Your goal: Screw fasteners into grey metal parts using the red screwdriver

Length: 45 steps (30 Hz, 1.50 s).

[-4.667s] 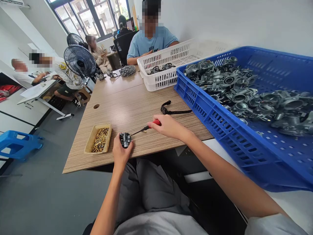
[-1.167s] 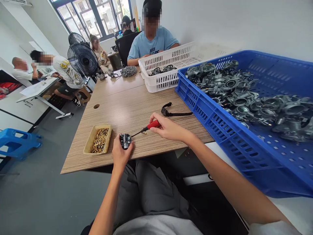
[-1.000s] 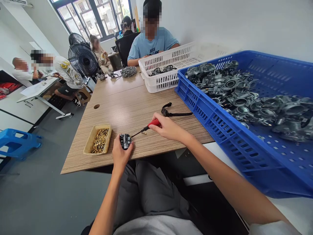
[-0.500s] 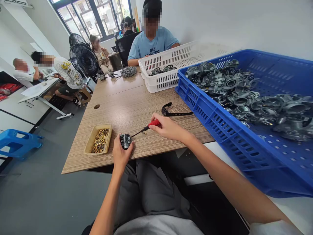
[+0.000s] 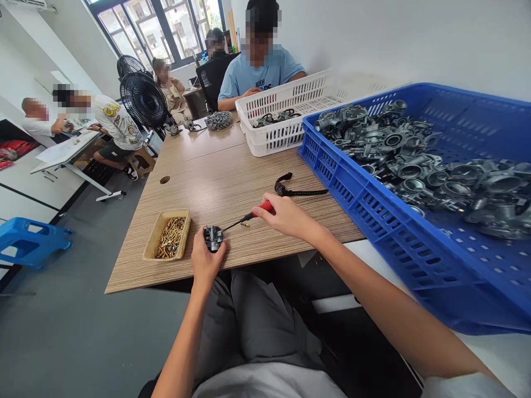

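Near the table's front edge, my left hand [image 5: 207,258] is closed around a grey metal carburetor body [image 5: 213,237], thumb on its right side. My right hand [image 5: 286,214] grips the red handle of a screwdriver [image 5: 244,219]. The dark shaft points left and down, and its tip meets the carburetor's right side; the exact contact spot is too small to make out. A small brass piece [image 5: 245,225] lies on the table just under the shaft. Left of my left hand stands a cream tray [image 5: 187,235] full of small brass parts [image 5: 171,237].
A blue crate [image 5: 352,204] of metal carburetors stands at the right, with a white basket [image 5: 271,145] behind it. A black wristwatch [image 5: 282,188] lies beside the crate. Across the table sits a person in a blue shirt [image 5: 257,74]. Fans [image 5: 143,99] stand beyond the far-left edge.
The screwdriver handle has turned slightly in my right hand, while its tip stays at the carburetor. My left hand keeps its place. The person across has shifted their head and a hand.
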{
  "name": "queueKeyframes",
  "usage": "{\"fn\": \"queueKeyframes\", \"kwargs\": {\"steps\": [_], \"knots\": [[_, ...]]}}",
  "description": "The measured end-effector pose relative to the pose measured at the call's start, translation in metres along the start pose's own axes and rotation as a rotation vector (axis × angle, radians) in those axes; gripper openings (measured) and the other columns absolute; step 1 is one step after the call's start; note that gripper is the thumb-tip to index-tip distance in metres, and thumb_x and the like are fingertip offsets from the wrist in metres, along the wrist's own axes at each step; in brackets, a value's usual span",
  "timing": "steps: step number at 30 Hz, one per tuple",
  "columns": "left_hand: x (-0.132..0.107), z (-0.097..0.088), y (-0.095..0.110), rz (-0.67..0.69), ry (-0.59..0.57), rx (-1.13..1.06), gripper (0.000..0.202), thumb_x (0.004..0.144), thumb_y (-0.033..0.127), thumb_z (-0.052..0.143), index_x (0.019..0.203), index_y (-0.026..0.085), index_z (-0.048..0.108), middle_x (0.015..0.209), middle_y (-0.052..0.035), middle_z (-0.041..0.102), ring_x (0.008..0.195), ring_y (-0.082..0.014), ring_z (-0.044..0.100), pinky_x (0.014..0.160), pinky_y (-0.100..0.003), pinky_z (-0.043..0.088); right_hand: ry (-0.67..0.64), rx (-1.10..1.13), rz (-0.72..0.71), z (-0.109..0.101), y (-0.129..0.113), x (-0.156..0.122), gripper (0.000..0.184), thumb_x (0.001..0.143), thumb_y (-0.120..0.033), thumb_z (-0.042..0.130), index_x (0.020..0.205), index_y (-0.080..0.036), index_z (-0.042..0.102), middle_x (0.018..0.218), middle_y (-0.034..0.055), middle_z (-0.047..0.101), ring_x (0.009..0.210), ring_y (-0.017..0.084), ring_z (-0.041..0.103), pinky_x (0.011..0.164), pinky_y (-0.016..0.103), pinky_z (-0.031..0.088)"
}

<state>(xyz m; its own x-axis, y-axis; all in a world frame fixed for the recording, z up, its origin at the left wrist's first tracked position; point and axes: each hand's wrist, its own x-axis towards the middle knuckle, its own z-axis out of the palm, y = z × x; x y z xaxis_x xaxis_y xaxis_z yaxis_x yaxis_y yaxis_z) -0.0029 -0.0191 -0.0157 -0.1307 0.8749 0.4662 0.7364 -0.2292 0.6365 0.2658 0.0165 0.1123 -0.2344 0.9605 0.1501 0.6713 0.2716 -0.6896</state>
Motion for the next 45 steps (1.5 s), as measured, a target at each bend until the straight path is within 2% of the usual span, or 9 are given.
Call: {"fn": "queueKeyframes", "kwargs": {"steps": [6,9,12,16,24,32,45], "knots": [[0.000,0.001,-0.002,-0.012,0.005,0.021,0.065,0.090,0.044,0.074,0.145,0.019,0.052,0.139,-0.0170,0.065,0.136,-0.0337,0.060,0.115,-0.050,0.049,-0.021,-0.024,0.013,-0.006,-0.002,-0.002,0.032,0.097,-0.047,0.064,0.079,-0.024,0.051,0.079,0.0054,0.073,0.077,0.022,0.065,0.067,0.030,0.037],[0.000,0.002,-0.002,-0.003,0.008,0.017,0.065,0.090,0.045,0.073,0.145,0.018,0.052,0.139,-0.0175,0.065,0.135,-0.0339,0.061,0.115,-0.050,0.049,-0.130,0.129,-0.073,-0.009,0.002,-0.001,0.018,0.095,-0.036,0.065,0.095,-0.024,0.052,0.090,0.0047,0.076,0.075,0.019,0.063,0.070,0.029,0.042],[0.000,0.002,-0.002,0.000,0.010,0.011,0.064,0.090,0.045,0.074,0.145,0.019,0.052,0.137,-0.0162,0.066,0.133,-0.0332,0.062,0.114,-0.049,0.050,-0.202,0.219,-0.110,-0.011,0.005,0.000,0.017,0.093,-0.027,0.063,0.103,-0.024,0.050,0.095,0.0043,0.077,0.071,0.017,0.061,0.070,0.029,0.044],[0.000,0.001,0.000,-0.005,0.008,0.011,0.063,0.090,0.044,0.074,0.144,0.020,0.052,0.137,-0.0152,0.066,0.133,-0.0329,0.062,0.113,-0.048,0.050,-0.131,0.158,-0.102,-0.007,0.006,0.001,0.016,0.095,-0.032,0.063,0.097,-0.024,0.050,0.084,0.0027,0.072,0.071,0.019,0.060,0.068,0.029,0.042],[0.000,-0.001,0.001,-0.001,0.019,0.009,0.062,0.090,0.043,0.074,0.143,0.020,0.052,0.134,-0.0147,0.067,0.131,-0.0324,0.063,0.112,-0.048,0.051,-0.011,-0.031,-0.028,0.003,0.006,0.001,0.021,0.096,-0.041,0.065,0.091,-0.024,0.053,0.079,0.0035,0.072,0.070,0.020,0.061,0.065,0.029,0.035],[0.000,-0.002,0.002,0.001,0.021,0.010,0.060,0.090,0.042,0.074,0.143,0.021,0.053,0.134,-0.0147,0.067,0.131,-0.0314,0.063,0.113,-0.047,0.051,-0.004,-0.080,-0.029,0.001,0.001,-0.002,0.026,0.096,-0.044,0.065,0.087,-0.024,0.051,0.080,0.0044,0.072,0.072,0.021,0.062,0.063,0.030,0.032],[0.001,-0.001,0.001,-0.016,0.040,0.022,0.057,0.089,0.040,0.075,0.139,0.021,0.056,0.131,-0.0139,0.067,0.129,-0.0315,0.064,0.113,-0.047,0.051,0.004,-0.090,0.047,0.001,-0.007,-0.003,0.036,0.095,-0.050,0.065,0.074,-0.024,0.052,0.078,0.0055,0.072,0.075,0.022,0.063,0.064,0.030,0.033]]}}
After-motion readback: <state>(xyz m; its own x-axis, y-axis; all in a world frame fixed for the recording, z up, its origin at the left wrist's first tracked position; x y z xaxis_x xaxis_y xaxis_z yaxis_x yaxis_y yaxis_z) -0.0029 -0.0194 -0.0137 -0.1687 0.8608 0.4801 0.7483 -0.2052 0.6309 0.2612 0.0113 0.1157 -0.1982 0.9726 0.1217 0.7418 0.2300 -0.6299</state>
